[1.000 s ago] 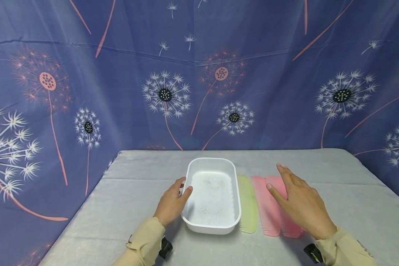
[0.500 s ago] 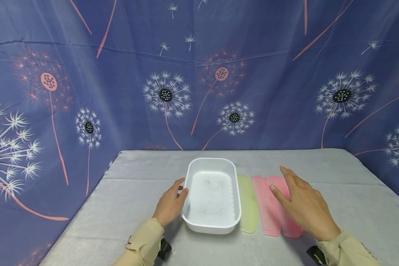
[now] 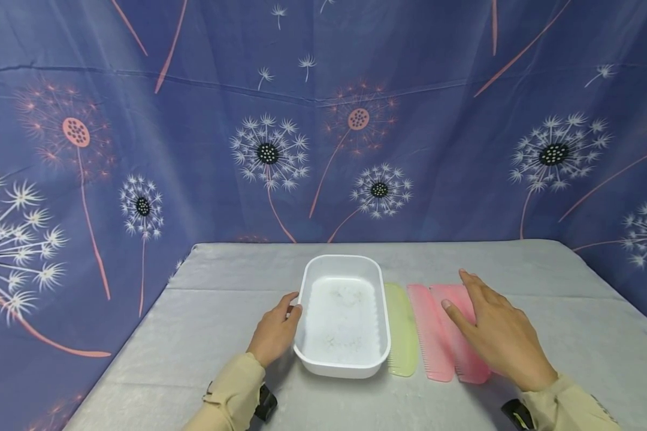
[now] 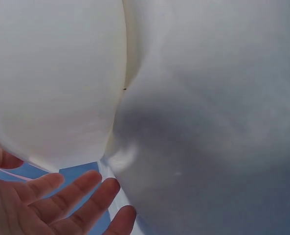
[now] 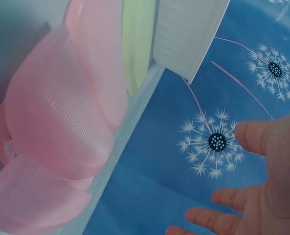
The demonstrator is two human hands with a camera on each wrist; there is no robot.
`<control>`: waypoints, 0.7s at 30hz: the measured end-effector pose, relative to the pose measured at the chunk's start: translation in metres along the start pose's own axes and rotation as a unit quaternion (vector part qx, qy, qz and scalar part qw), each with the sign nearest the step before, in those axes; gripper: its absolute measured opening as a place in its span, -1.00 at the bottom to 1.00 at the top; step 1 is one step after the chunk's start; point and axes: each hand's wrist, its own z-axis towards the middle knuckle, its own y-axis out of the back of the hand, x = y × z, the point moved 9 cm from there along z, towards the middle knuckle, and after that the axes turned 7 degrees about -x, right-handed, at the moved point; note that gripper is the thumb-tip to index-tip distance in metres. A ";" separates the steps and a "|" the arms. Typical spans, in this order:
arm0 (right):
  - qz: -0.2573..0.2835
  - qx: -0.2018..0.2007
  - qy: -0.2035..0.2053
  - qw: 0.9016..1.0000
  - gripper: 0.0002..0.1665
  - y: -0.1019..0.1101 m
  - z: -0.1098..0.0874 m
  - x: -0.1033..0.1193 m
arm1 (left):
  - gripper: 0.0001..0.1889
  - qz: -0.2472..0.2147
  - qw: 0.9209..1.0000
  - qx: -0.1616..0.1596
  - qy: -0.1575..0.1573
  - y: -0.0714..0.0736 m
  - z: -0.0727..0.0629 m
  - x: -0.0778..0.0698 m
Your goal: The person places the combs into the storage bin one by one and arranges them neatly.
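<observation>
A white plastic tray [image 3: 341, 323] with nothing in it stands on the table in the head view. At its left wall is my left hand [image 3: 275, 329], thumb tip right by the rim; in the left wrist view its fingers [image 4: 88, 200] are spread and relaxed. Beside the tray's right wall lies a pale green comb [image 3: 404, 338]. Pink combs [image 3: 435, 344] lie to the right of it; the right wrist view shows several, some overlapping. Over the rightmost pink comb [image 3: 468, 362] hovers my right hand [image 3: 504, 335], fingers extended, holding nothing, and it hides part of that comb.
A grey cloth [image 3: 210, 335] covers the table. Behind it hangs a blue curtain [image 3: 442, 131] with a dandelion print, which also runs along the left and right sides. Dark wrist-worn devices [image 3: 266, 404] sit under both sleeves.
My left hand has drawn slightly left and down, its thumb moving from over the tray rim to beside it. My right hand has drifted a little right. Tray and combs stay put.
</observation>
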 end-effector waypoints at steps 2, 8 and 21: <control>0.002 0.000 -0.001 1.000 -0.05 -0.001 0.000 -0.001 | -0.51 -0.002 1.000 0.001 0.003 0.000 0.000 0.001; 0.003 -0.003 -0.002 1.000 -0.05 -0.001 0.000 -0.004 | -0.52 -0.005 1.000 0.006 -0.003 -0.001 -0.001 0.001; -0.005 0.020 -0.027 0.999 0.00 0.000 0.005 -0.022 | -0.55 -0.010 1.000 0.024 -0.007 -0.003 -0.002 -0.002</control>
